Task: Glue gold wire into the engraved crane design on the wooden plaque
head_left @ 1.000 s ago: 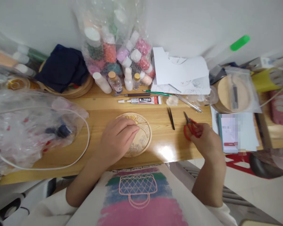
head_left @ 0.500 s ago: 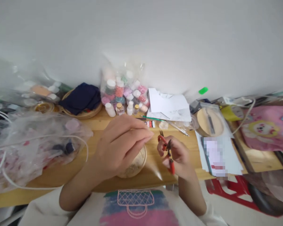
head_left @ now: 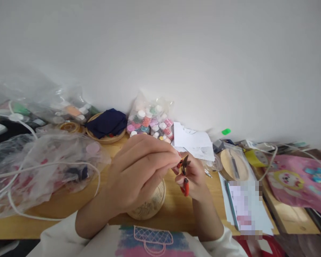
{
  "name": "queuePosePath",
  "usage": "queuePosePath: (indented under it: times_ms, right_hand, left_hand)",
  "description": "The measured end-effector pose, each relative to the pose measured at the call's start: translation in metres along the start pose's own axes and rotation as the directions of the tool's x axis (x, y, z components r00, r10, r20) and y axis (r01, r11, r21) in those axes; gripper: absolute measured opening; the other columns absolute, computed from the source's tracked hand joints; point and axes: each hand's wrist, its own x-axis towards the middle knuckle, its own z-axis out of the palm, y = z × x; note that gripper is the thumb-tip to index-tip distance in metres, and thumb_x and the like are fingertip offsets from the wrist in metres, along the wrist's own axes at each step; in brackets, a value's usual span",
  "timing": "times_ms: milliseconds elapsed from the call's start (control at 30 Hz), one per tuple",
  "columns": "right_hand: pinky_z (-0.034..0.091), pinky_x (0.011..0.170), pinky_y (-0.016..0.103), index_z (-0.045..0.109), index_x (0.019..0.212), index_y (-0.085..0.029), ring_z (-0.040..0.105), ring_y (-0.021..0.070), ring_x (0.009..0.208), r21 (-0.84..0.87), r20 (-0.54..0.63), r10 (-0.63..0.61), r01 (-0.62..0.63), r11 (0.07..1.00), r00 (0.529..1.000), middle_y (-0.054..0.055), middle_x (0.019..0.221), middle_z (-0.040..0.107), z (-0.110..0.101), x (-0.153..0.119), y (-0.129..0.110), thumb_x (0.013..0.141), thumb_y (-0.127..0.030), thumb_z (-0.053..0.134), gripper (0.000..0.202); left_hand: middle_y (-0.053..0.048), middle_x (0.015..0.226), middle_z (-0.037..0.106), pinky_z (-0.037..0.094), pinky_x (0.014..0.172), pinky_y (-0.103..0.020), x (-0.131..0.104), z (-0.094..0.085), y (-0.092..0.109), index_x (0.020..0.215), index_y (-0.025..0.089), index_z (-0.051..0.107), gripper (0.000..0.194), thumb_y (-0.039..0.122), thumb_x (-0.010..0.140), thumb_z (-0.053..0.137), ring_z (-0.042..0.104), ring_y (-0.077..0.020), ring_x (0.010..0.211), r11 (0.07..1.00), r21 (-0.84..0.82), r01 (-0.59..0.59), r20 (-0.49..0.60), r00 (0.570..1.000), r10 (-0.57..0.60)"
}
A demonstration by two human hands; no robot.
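My left hand (head_left: 141, 171) is raised over the wooden tabletop, its fingers pressed together in a pinch. What those fingertips hold, if anything, is too small or hidden to make out. Close beside them, my right hand (head_left: 194, 176) grips small red-handled cutting pliers (head_left: 186, 170), with the dark jaws pointing upward. Beneath my left hand lies a round, pale disc (head_left: 149, 206) with a carved-looking pattern, partly covered by the hand.
Clear plastic bags (head_left: 61, 157) and a white cable (head_left: 56, 165) spread over the left side. Dark blue cloth (head_left: 107, 122) lies in a round basket. Behind are bagged bottles (head_left: 149, 123) and white papers (head_left: 194, 141); at right, a phone (head_left: 240, 203) and pink pouch (head_left: 291, 178).
My right hand has brought the pliers leftward, close to my left fingertips. The pliers' jaws now show more clearly. The camera view has tilted upward, so the table items sit lower.
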Motion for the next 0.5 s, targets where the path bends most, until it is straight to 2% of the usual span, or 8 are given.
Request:
queuePosePath:
  times_ms: [133,200,300,400,500]
  right_hand:
    - [0.037,0.057,0.025,0.050,0.078,-0.023,0.045,0.0103,0.057,-0.020,-0.006,-0.036,0.036,0.999,0.999,-0.004,0.066,0.052,0.006,0.002,0.003,0.089,-0.034,0.059,0.018]
    - [0.038,0.057,0.025,0.050,0.079,-0.023,0.046,0.0102,0.058,-0.031,-0.002,-0.062,0.062,0.998,0.998,-0.005,0.066,0.052,0.006,0.003,0.003,0.089,-0.031,0.059,0.015]
    - [0.039,0.058,0.025,0.050,0.081,-0.023,0.047,0.0105,0.057,-0.043,0.002,-0.084,0.084,0.996,0.996,-0.005,0.065,0.052,0.006,0.004,0.004,0.090,-0.031,0.057,0.014]
    - [0.039,0.055,0.026,0.051,0.077,-0.023,0.046,0.0112,0.055,-0.021,-0.018,-0.026,0.026,0.999,0.999,-0.003,0.064,0.052,0.006,0.000,0.005,0.092,-0.041,0.055,0.024]
    - [0.041,0.049,0.029,0.050,0.078,-0.024,0.047,0.0128,0.051,0.084,-0.093,0.170,-0.162,0.983,0.981,-0.002,0.063,0.051,0.008,-0.006,0.002,0.089,-0.066,0.045,0.043]
  left_hand:
    - [-0.005,0.097,0.071,0.054,0.080,-0.028,0.000,-0.005,-0.002,0.098,0.016,0.064,0.014,0.007,0.088,0.059,0.065,-0.0130,0.089,0.999,0.026,-0.027,0.065,0.998,0.026]
    - [-0.005,0.097,0.071,0.054,0.079,-0.028,0.000,-0.003,-0.002,0.098,0.016,0.064,0.015,0.006,0.087,0.059,0.065,-0.0131,0.088,0.999,0.029,-0.031,0.050,0.998,0.030]
    - [-0.002,0.096,0.071,0.055,0.080,-0.030,-0.001,0.002,-0.001,0.098,0.019,0.063,0.017,0.007,0.088,0.059,0.065,-0.0138,0.088,0.999,0.008,0.043,0.000,0.999,-0.043]
    - [-0.001,0.097,0.071,0.054,0.081,-0.031,-0.003,0.006,-0.001,0.099,0.022,0.062,0.019,0.007,0.088,0.057,0.066,-0.0142,0.088,0.998,-0.018,0.064,0.025,0.998,-0.063]
    - [-0.001,0.098,0.070,0.054,0.081,-0.030,-0.003,0.010,-0.002,0.100,0.023,0.061,0.019,0.008,0.089,0.057,0.066,-0.0144,0.089,0.995,-0.044,0.089,0.048,0.995,-0.087]
